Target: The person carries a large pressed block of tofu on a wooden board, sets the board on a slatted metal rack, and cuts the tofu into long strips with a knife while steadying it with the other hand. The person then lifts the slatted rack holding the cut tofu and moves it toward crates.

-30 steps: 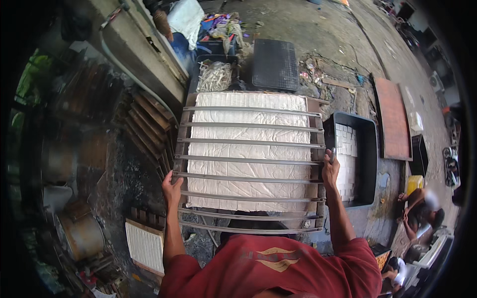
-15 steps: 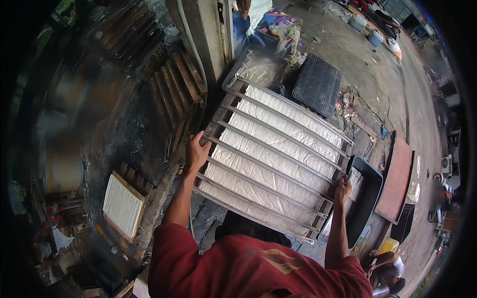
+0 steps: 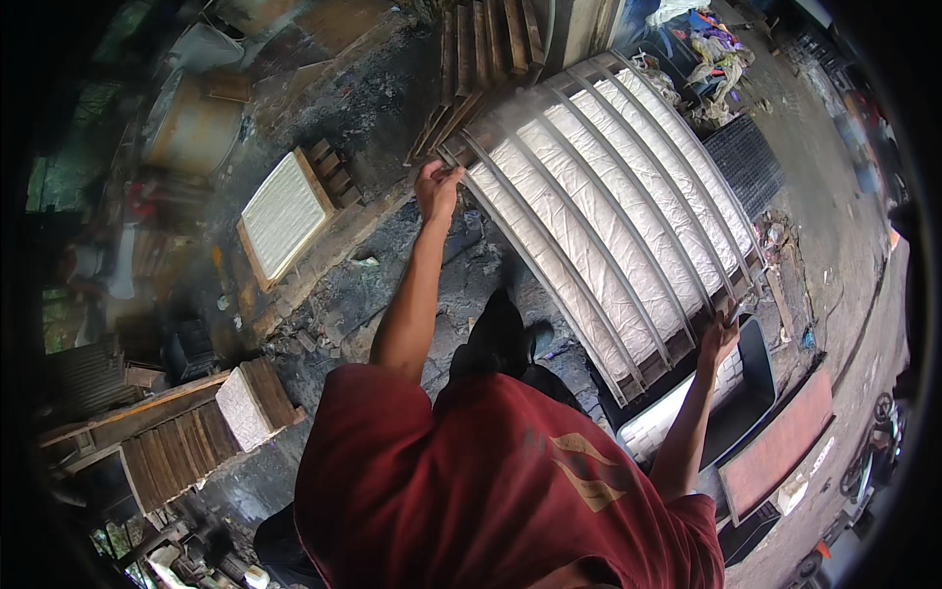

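1. Grubby dark ground [image 3: 343, 324] all round; slatted frame [image 3: 626, 214] is held out front, off to the right, with a wrinkled white sheet [image 3: 579, 182] behind its bars.
2. Left hand [image 3: 439, 188]: arm stretched forward, thumb and fingers clamped on the near corner.
3. Right hand [image 3: 721, 339]: forearm angled up, fingers curled round the right-hand rail, some tips hidden.
4. Black tub [image 3: 758, 371] is partly covered by that forearm.
5. Far-left clutter [image 3: 98, 255]: too blurry, sorry.

The slatted rack [image 3: 601, 234] now slants far more steeply across the view.
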Action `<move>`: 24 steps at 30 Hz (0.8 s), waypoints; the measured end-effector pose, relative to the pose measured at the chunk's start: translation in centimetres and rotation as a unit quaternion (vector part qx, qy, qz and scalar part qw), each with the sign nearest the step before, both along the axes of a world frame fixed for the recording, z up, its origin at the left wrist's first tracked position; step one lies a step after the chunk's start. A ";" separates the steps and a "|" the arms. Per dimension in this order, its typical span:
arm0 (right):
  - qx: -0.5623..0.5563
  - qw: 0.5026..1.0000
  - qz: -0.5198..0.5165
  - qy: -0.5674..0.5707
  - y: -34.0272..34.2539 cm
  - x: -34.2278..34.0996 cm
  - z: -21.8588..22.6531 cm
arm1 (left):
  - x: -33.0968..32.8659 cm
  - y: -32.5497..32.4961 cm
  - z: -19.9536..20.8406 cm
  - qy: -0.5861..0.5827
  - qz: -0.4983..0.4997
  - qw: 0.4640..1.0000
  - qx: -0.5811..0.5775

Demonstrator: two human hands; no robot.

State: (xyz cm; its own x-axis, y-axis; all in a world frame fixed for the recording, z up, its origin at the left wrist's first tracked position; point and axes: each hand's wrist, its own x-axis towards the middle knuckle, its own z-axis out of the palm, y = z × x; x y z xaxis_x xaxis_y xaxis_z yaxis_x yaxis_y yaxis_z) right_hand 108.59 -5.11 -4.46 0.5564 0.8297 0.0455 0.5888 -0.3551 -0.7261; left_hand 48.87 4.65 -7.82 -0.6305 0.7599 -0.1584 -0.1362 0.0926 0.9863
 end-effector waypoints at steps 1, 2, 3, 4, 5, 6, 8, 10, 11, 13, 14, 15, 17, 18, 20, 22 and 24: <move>0.003 1.000 -0.026 0.006 0.3 0.5 -0.4 | 0.1 0.4 -0.7 -0.042 -0.027 0.998 0.040; 0.067 0.997 -0.007 -0.034 0.5 0.5 -1.2 | -0.1 1.1 -1.2 -0.005 0.006 1.000 0.001; -0.006 0.998 -0.030 0.063 1.2 0.8 -1.7 | -0.6 1.6 -1.3 0.030 0.016 0.999 -0.024; 0.048 0.988 -0.012 0.144 1.2 0.8 -2.6 | -0.8 2.3 -1.6 0.034 0.020 0.999 -0.038; 0.027 1.000 -0.015 0.005 2.1 1.0 -3.1 | -1.2 2.7 -1.6 0.042 0.028 0.997 -0.054; 0.021 0.999 -0.033 -0.006 1.9 1.2 -3.7 | -1.3 2.8 -1.7 0.005 0.014 0.998 -0.060; 0.049 0.996 -0.006 -0.074 2.2 1.3 -4.0 | -1.5 2.6 -1.2 -0.014 0.020 0.997 -0.072; 0.011 0.999 -0.035 -0.039 2.2 1.5 -3.7 | -1.2 2.2 -0.7 -0.004 0.005 0.995 -0.097; 0.050 0.997 -0.012 -0.055 2.1 1.5 -3.5 | -1.1 2.1 -0.5 -0.007 0.008 0.993 -0.119; 0.008 0.997 -0.046 -0.061 1.8 1.7 -2.7 | -0.7 1.7 -0.3 -0.007 0.006 0.990 -0.143; -0.027 0.995 -0.070 -0.064 1.8 1.7 -2.3 | -0.7 1.7 -0.2 -0.002 -0.001 0.987 -0.163; -0.008 0.997 -0.060 -0.046 1.9 1.7 -2.0 | -0.7 1.6 -0.3 0.002 -0.010 0.990 -0.140; -0.025 0.996 -0.084 -0.018 2.4 1.5 -1.7 | -0.9 1.7 -0.3 0.002 -0.009 0.991 -0.134; -0.014 0.996 -0.079 -0.030 2.6 1.4 -1.7 | -1.0 1.7 -0.4 0.005 -0.016 0.992 -0.125; 0.007 0.998 -0.066 -0.023 3.3 1.1 -1.9 | -1.4 1.7 -0.5 0.016 -0.014 0.993 -0.113; 0.004 0.997 -0.073 -0.026 3.7 1.0 -2.2 | -1.5 1.6 -0.7 0.013 -0.021 0.993 -0.119; -0.011 0.998 -0.059 -0.030 3.7 0.9 -2.2 | -1.7 1.6 -0.9 0.001 -0.040 0.993 -0.113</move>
State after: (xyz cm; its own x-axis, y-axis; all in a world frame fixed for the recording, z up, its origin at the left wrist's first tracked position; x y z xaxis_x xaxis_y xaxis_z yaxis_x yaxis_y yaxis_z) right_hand 109.46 -1.39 -6.63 0.6475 0.7593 0.0643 0.5839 -0.4402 -0.6821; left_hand 47.17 6.22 -8.68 -0.5702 0.7526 -0.3292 -0.1171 0.3222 0.9394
